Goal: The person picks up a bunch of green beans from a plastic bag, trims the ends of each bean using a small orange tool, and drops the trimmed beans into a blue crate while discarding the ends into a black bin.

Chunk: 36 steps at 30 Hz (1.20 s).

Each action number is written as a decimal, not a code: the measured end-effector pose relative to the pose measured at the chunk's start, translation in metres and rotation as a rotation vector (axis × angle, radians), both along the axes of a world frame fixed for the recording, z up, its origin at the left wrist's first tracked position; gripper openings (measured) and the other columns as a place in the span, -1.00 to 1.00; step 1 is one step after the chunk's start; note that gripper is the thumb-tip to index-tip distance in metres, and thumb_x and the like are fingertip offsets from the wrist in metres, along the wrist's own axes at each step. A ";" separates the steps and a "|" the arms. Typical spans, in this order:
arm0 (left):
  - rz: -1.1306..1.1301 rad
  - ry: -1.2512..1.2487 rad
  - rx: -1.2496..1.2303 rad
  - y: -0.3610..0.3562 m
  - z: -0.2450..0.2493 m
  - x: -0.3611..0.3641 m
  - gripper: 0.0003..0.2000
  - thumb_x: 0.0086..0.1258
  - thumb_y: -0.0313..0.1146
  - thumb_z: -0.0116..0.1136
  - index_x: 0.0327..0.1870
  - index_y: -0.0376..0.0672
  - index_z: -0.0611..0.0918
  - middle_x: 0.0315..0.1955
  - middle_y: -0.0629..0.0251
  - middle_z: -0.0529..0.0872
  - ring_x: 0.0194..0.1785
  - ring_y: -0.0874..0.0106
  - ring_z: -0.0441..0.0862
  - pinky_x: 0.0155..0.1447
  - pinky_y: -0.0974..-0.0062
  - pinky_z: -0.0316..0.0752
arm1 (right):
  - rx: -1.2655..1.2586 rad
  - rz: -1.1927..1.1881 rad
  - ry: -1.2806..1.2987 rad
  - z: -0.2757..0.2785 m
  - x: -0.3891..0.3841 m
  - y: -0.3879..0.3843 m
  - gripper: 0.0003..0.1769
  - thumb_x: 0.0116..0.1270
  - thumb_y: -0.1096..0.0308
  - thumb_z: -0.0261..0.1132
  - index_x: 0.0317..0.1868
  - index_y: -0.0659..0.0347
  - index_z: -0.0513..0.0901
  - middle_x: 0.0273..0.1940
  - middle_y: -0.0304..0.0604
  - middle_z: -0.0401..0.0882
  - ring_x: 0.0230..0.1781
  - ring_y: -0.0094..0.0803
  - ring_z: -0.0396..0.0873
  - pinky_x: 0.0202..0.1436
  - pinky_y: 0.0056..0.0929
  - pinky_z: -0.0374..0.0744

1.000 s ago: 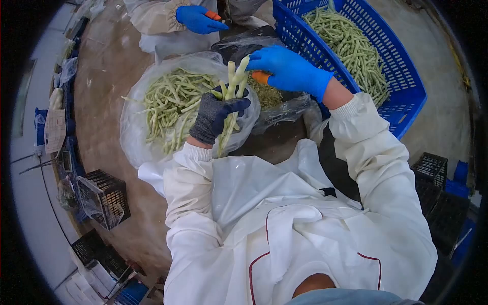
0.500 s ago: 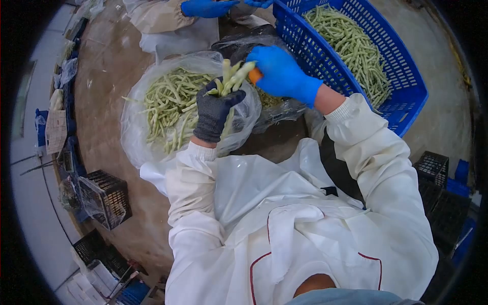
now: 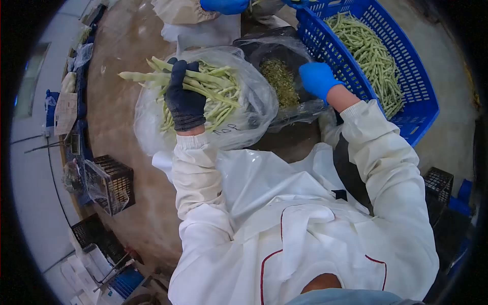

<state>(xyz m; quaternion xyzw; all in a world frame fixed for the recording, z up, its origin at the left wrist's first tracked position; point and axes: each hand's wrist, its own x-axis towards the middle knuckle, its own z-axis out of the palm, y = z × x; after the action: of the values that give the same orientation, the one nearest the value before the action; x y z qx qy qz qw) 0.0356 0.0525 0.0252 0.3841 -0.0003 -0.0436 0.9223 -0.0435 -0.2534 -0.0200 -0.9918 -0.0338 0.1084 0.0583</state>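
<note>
My left hand (image 3: 185, 96), in a dark glove, is closed around a bunch of long green beans (image 3: 147, 77) above an open clear plastic bag (image 3: 256, 96). More beans (image 3: 223, 114) lie inside that bag. My right hand (image 3: 319, 81), in a blue glove, is beside the blue crate's near side, just right of a pile of small green trimmings (image 3: 279, 81) in a dark bag. Its fingers are curled and partly hidden, so what it holds, if anything, cannot be made out.
A blue crate (image 3: 412, 129) with cut beans (image 3: 366, 56) stands at the upper right. Across from me, another person's blue-gloved hand (image 3: 226, 5) shows at the top edge. Black crates (image 3: 119, 183) stand on the floor at the left, with others (image 3: 438, 184) at the right.
My left hand has moved left from the bag's right side with beans stretched out sideways. My right hand has moved away from the beans toward the crate. The orange item it held no longer shows.
</note>
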 end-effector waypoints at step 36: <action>-0.650 0.076 0.340 -0.045 0.008 -0.052 -0.61 0.27 -0.47 0.18 0.11 -0.45 0.52 -0.10 0.10 0.67 -0.28 0.39 0.63 -0.15 0.49 0.55 | 0.802 -0.024 -0.389 0.036 0.033 -0.018 -0.48 0.16 0.51 0.23 0.20 0.15 0.55 0.10 -0.04 0.58 -0.01 -0.24 0.58 0.11 -0.34 0.50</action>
<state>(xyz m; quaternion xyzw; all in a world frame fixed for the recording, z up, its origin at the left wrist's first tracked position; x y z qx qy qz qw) -0.0160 0.0071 0.0335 0.5097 -0.0807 -0.3479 0.7827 -0.0101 -0.2712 0.0159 -0.8930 -0.0722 -0.1024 0.4323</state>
